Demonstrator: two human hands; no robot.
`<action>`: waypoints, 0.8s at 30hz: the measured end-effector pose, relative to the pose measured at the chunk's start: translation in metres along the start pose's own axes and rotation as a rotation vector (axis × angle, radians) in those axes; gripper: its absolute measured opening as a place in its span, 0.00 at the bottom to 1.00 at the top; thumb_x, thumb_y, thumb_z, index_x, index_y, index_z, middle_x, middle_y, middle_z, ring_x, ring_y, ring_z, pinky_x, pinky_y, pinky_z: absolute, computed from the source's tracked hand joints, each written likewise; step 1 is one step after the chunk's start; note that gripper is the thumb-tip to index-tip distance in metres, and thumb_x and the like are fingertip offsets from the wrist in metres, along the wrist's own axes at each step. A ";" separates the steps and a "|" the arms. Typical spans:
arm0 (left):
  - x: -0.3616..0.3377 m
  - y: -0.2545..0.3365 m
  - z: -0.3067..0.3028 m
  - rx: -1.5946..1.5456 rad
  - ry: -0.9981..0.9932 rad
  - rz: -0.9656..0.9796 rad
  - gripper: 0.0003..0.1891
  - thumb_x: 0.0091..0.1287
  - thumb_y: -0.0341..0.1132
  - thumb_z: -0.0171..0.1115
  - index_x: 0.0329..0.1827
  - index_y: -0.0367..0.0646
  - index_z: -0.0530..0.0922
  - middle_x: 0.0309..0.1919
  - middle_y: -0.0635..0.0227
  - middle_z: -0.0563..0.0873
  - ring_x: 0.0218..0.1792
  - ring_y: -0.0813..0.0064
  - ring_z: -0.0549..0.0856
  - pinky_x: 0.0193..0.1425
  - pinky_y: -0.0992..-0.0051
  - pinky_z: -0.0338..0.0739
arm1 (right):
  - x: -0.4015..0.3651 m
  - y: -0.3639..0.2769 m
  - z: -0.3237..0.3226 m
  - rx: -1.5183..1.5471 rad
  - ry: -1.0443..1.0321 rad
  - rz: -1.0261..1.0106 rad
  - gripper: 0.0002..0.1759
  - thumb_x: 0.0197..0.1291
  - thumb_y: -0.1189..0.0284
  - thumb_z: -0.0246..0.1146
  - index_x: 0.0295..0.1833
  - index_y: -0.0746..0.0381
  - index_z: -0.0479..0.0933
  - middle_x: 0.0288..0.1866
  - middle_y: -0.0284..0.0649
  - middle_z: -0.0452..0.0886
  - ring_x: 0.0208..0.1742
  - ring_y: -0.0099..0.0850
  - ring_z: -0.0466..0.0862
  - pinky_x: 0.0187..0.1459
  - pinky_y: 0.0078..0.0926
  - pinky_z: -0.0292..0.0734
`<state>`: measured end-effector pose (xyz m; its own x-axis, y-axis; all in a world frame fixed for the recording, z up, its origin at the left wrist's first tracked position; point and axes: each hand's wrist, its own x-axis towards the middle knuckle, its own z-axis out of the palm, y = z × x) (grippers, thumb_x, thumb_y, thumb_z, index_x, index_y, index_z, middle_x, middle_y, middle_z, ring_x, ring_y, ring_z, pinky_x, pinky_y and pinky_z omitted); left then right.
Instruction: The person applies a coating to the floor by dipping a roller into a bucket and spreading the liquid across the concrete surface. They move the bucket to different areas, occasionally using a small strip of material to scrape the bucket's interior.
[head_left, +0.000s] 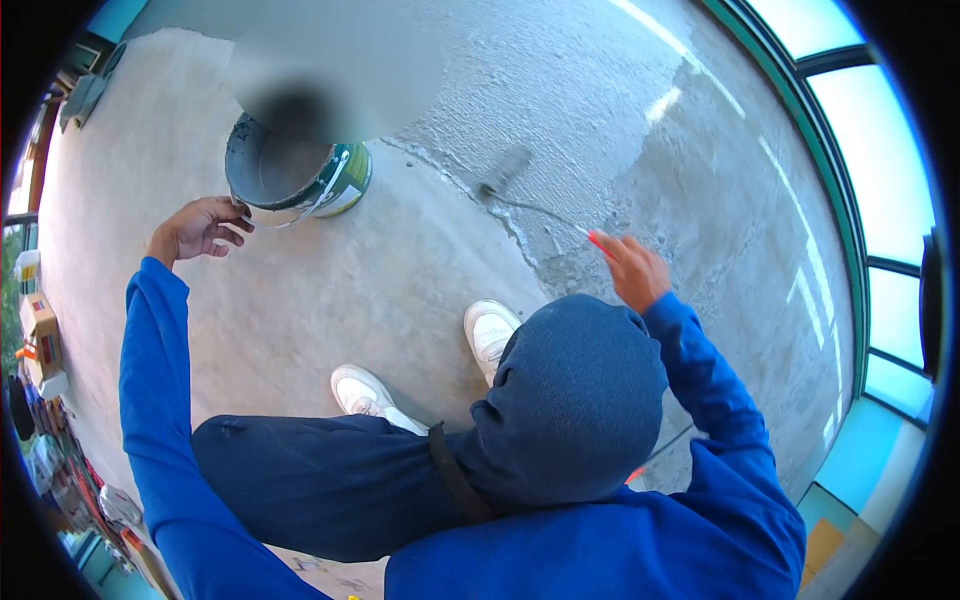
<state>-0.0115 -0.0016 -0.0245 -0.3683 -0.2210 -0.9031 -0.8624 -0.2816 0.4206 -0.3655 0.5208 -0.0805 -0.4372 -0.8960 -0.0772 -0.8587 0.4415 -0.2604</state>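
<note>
My left hand [208, 228] is at the near left edge of a bucket [355, 183], its fingertips curled at the rim by the wire handle. The bucket is dark green with a yellow and white label, and its inside is coated in grey. My right hand [637, 272] grips the red handle of a paint roller [507, 172]. The roller's head rests on the wet-looking grey coating [560, 90], near its ragged edge. A blurred patch hides the far side of the bucket.
Bare concrete floor [270, 310] lies around my white shoes [490, 335]. Windows with green frames [840, 190] run along the right. Boxes [40, 330] and assorted items line the left edge. A dark grey object [85, 100] sits at the upper left.
</note>
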 end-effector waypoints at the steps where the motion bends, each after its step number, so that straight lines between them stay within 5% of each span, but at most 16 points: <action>1: 0.000 0.001 0.001 0.015 -0.001 -0.002 0.09 0.69 0.42 0.57 0.46 0.49 0.76 0.41 0.71 0.83 0.38 0.77 0.82 0.37 0.73 0.74 | -0.020 0.004 -0.006 0.007 -0.004 0.037 0.19 0.62 0.72 0.60 0.59 0.46 0.76 0.32 0.39 0.76 0.32 0.42 0.80 0.32 0.39 0.74; 5: 0.006 0.000 -0.002 0.030 -0.002 -0.021 0.09 0.69 0.40 0.57 0.48 0.49 0.76 0.42 0.70 0.83 0.38 0.76 0.81 0.38 0.71 0.74 | -0.049 0.011 -0.028 0.150 0.127 0.030 0.17 0.63 0.71 0.60 0.58 0.51 0.77 0.32 0.39 0.78 0.30 0.38 0.81 0.32 0.38 0.74; 8: 0.007 -0.004 -0.004 0.031 0.007 -0.010 0.09 0.69 0.39 0.57 0.47 0.49 0.76 0.42 0.70 0.83 0.38 0.76 0.81 0.38 0.71 0.74 | -0.040 0.004 -0.030 0.441 0.079 0.244 0.16 0.68 0.68 0.57 0.60 0.56 0.75 0.30 0.37 0.77 0.25 0.27 0.77 0.27 0.29 0.71; 11: 0.001 -0.003 -0.002 0.009 0.006 0.000 0.08 0.69 0.39 0.57 0.47 0.50 0.77 0.42 0.71 0.83 0.38 0.76 0.81 0.38 0.72 0.73 | -0.014 -0.002 -0.039 1.087 -0.118 0.615 0.18 0.71 0.63 0.54 0.60 0.61 0.73 0.27 0.33 0.72 0.20 0.17 0.69 0.21 0.19 0.65; 14: -0.001 -0.003 -0.001 -0.008 0.006 0.016 0.08 0.69 0.39 0.57 0.47 0.49 0.76 0.41 0.71 0.83 0.37 0.77 0.81 0.37 0.72 0.73 | -0.007 -0.002 -0.038 1.441 -0.276 0.716 0.20 0.72 0.60 0.53 0.61 0.62 0.71 0.25 0.30 0.70 0.16 0.15 0.64 0.17 0.13 0.59; 24: 0.005 -0.007 -0.004 -0.015 -0.014 0.031 0.09 0.69 0.38 0.56 0.48 0.49 0.76 0.42 0.71 0.83 0.38 0.76 0.81 0.39 0.72 0.73 | 0.046 -0.023 0.021 1.366 -0.332 0.739 0.20 0.70 0.59 0.56 0.57 0.62 0.72 0.24 0.31 0.70 0.14 0.15 0.63 0.14 0.15 0.55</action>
<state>-0.0060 -0.0047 -0.0316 -0.3994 -0.2165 -0.8909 -0.8453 -0.2892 0.4492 -0.3601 0.4679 -0.0986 -0.3994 -0.5636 -0.7231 0.4635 0.5564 -0.6897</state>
